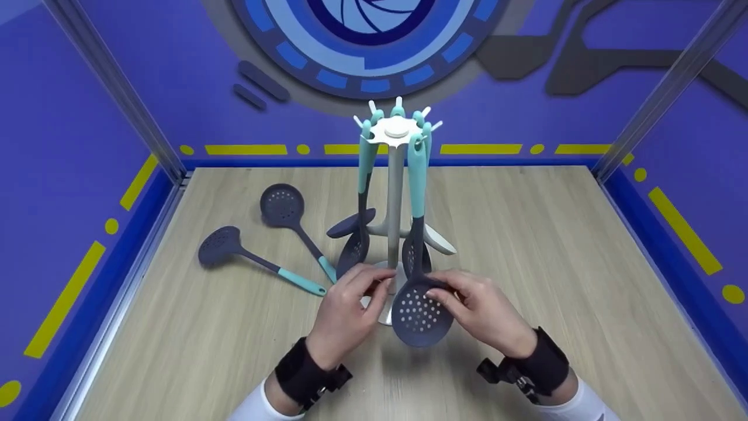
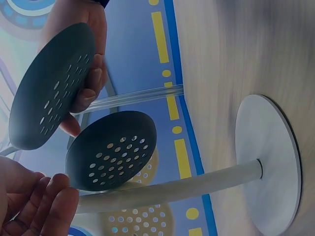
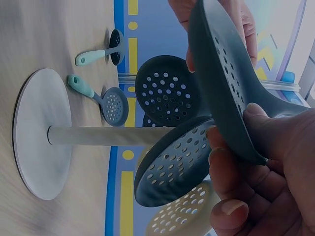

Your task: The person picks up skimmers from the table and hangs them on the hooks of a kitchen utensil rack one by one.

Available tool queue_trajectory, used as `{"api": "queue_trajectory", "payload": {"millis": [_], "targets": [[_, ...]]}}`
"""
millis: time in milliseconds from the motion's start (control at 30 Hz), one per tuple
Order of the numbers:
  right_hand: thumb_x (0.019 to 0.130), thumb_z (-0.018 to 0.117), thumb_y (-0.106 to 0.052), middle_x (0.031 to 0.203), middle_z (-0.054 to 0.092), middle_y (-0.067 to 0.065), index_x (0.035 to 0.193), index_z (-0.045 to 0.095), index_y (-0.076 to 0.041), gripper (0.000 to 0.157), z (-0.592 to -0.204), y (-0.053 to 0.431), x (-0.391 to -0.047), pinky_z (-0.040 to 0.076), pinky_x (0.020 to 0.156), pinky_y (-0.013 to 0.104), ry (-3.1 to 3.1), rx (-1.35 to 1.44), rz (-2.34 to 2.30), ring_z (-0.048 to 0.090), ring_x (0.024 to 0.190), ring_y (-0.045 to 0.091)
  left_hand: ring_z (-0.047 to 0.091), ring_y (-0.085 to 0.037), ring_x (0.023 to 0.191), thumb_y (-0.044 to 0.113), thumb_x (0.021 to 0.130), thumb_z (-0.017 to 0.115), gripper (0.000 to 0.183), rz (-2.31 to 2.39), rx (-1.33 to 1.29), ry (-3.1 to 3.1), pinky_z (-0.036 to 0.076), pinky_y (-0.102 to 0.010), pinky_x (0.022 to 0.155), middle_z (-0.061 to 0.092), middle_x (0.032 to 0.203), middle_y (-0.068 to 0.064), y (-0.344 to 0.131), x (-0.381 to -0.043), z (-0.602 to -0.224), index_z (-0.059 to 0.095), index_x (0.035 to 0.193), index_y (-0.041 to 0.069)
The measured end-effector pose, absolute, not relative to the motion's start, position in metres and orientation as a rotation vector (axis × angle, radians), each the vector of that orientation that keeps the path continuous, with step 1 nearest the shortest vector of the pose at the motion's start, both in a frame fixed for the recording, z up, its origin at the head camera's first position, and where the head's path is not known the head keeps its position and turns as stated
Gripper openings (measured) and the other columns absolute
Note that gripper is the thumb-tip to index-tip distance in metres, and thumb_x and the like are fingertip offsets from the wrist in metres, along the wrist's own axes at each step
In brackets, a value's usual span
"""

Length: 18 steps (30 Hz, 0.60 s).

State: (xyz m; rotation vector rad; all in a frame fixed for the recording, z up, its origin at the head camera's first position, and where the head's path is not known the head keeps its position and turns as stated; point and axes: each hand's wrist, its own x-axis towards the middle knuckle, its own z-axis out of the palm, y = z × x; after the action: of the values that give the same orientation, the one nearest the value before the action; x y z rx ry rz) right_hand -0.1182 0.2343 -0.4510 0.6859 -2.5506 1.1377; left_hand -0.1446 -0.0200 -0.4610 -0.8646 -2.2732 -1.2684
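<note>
My right hand (image 1: 491,310) pinches a dark slotted skimmer (image 1: 419,336) near its neck, thumb on the perforated bowl. The skimmer's mint handle (image 1: 417,175) hangs at the front of a white utensil stand (image 1: 395,199). My left hand (image 1: 350,307) is beside the pole, thumb and fingertips close together and nothing visible between them. In the left wrist view its fingers (image 2: 56,206) are loosely bent right at the pole. Behind the held skimmer hangs another dark skimmer (image 3: 172,167); more utensils hang around the stand, partly hidden.
Two dark, mint-handled skimmers lie on the table at left: a slotted ladle (image 1: 219,247) and a round skimmer (image 1: 281,206). A pale utensil head (image 1: 439,240) sticks out right of the pole. The stand's round base (image 2: 266,196) rests on the wooden table (image 1: 555,280). Blue-purple panels enclose it.
</note>
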Motion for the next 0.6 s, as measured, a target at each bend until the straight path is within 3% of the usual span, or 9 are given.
{"api": "queue_trajectory", "payload": {"millis": [167,300,500,600], "targets": [[0.1,0.072,-0.022,0.113,0.076,-0.009,0.125,0.075,-0.019,0.025,-0.4523,0.2325,-0.1182,0.061,0.082,0.026,-2.55,0.668,1.049,0.071,0.097,0.004,0.064,-0.001,0.087,0.012,0.103,0.068,0.015,-1.253,-0.862,-2.251,0.056,-0.016,0.073,0.071,0.104,0.005,-0.0228,-0.1466,-0.4603,0.075,0.115,0.015],[0.101,0.072,-0.02,0.112,0.076,-0.008,0.13,0.073,-0.019,0.029,-0.4531,0.232,-0.1177,0.058,0.073,0.025,-2.556,0.664,1.005,0.066,0.09,0.002,0.064,-0.001,0.087,0.012,0.103,0.068,0.015,-1.239,-0.868,-2.246,0.056,-0.016,0.073,0.071,0.105,0.005,-0.0239,-0.1474,-0.4598,0.075,0.115,0.015],[0.101,0.072,-0.019,0.096,0.066,-0.011,0.136,0.07,-0.018,0.036,-0.4545,0.232,-0.1183,0.046,0.059,0.018,-2.561,0.667,0.962,0.051,0.072,0.0,0.064,-0.001,0.088,0.013,0.103,0.068,0.016,-1.267,-0.84,-2.284,0.057,-0.017,0.074,0.071,0.107,0.005,-0.0244,-0.1467,-0.4581,0.075,0.116,0.016],[0.101,0.072,-0.02,0.095,0.064,-0.011,0.137,0.07,-0.018,0.037,-0.4551,0.2319,-0.1189,0.045,0.057,0.017,-2.559,0.667,0.963,0.049,0.071,0.0,0.065,-0.001,0.089,0.014,0.103,0.068,0.017,-1.283,-0.825,-2.3,0.058,-0.017,0.075,0.071,0.108,0.005,-0.0249,-0.1462,-0.4577,0.075,0.117,0.017]]}}
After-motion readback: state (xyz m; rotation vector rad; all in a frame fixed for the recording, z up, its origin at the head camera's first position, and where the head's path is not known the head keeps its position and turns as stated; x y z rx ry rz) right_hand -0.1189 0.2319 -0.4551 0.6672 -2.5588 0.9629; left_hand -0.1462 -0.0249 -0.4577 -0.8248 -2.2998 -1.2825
